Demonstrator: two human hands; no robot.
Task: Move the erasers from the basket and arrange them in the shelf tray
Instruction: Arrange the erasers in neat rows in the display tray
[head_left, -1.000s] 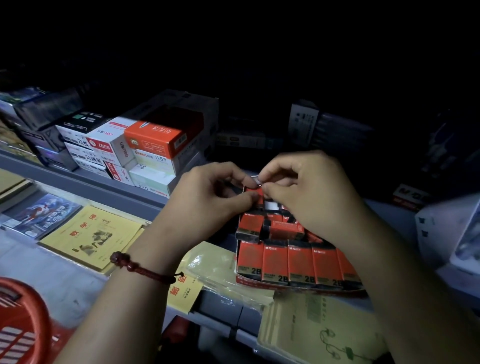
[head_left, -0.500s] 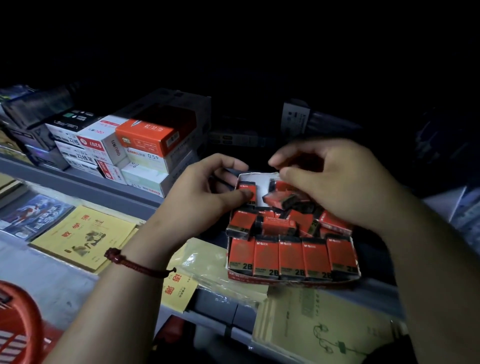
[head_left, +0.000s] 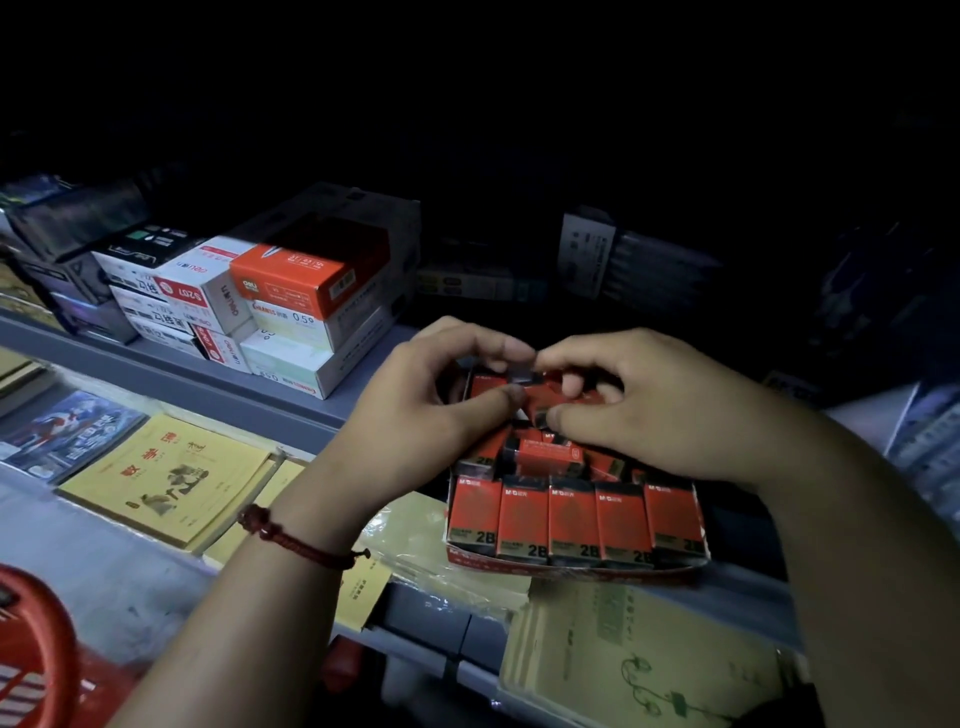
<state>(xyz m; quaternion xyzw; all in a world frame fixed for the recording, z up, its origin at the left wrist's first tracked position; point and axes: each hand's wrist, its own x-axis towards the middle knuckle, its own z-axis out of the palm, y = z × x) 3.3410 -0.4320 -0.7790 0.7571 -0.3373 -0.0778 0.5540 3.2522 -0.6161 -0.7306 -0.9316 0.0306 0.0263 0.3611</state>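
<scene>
While left hand (head_left: 415, 415), right hand (head_left: 660, 410) pinch erasers (head_left: 545, 382)

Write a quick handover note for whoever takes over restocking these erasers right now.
Left hand and right hand: both pinch an eraser at the back of the tray; whether it is one eraser or two is unclear.
Done: front row of five stands neat.
To do: straighten the jumbled erasers behind it; the red basket sits lower left, contents hard to see.
</scene>
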